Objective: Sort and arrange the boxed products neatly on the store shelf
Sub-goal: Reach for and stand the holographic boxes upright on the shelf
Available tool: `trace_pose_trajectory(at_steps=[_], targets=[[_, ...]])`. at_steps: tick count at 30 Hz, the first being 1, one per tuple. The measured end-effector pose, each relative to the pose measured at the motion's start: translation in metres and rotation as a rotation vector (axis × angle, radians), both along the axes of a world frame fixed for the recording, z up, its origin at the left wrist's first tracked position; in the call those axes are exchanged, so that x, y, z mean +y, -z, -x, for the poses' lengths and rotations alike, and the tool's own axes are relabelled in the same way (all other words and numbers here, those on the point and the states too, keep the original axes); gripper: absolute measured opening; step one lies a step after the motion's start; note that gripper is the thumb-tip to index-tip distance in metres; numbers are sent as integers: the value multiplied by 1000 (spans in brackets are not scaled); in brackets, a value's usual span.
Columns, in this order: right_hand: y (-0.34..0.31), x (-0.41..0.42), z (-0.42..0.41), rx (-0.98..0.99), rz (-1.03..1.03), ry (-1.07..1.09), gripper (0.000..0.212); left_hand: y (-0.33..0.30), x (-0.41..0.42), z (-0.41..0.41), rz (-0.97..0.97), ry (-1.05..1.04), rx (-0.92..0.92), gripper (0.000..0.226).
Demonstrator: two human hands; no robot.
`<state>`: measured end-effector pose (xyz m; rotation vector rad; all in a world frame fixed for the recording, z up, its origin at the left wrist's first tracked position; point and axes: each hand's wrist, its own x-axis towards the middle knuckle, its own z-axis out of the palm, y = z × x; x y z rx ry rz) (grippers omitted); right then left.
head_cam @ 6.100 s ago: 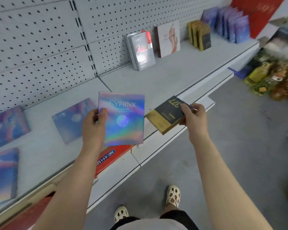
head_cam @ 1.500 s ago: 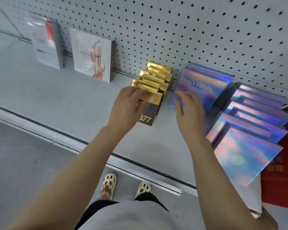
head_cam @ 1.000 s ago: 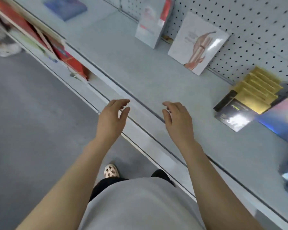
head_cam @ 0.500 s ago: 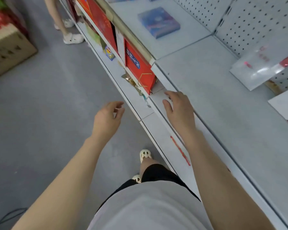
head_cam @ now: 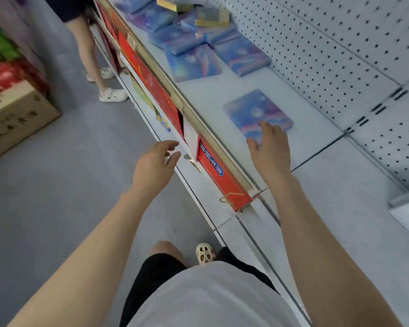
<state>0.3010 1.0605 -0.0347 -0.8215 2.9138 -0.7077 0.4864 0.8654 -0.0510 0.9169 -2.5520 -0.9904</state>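
One blue holographic box [head_cam: 257,113] lies flat on the shelf [head_cam: 206,100], alone, its long axis running diagonally from the shelf's front edge back toward the pegboard wall [head_cam: 340,43]. The right hand [head_cam: 270,147] reaches over its near corner, fingers spread and relaxed, holding nothing; whether the fingertips touch the box, I cannot tell. The left hand [head_cam: 155,165] hangs out over the aisle floor, fingers loosely curled, empty. Farther along the shelf, a jumble of blue boxes [head_cam: 191,53] lies flat at mixed angles, with gold boxes [head_cam: 210,20] tilted on top. Red boxes [head_cam: 213,171] stand on the tier below. Another person's legs [head_cam: 92,60] stand up the aisle beside a cardboard carton [head_cam: 17,116].
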Motion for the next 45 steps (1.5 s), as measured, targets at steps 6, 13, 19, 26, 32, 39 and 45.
trace_pose_trajectory(at_steps=[6, 13, 19, 26, 32, 39, 45], targets=[[3, -47, 84, -250, -256, 323, 108, -2, -82, 94, 67, 201, 5, 29], [0, -65, 111, -437, -348, 504, 111, -2, -146, 190, 155, 557, -35, 30], [-29, -84, 124, -211, -139, 602, 73, -9, -170, 274, 184, 738, -10, 37], [-43, -126, 164, 32, 136, 650, 21, -14, -184, 377, 283, 793, -58, 47], [-36, -134, 168, 6, 117, 729, 29, 8, -195, 423, 580, 921, -301, 46], [-29, -122, 175, 46, 309, 1001, 31, 19, -164, 397, 770, 974, -371, 57], [-7, -132, 163, -47, 714, 1170, 46, 10, -161, 414, 725, 1066, -92, 36]])
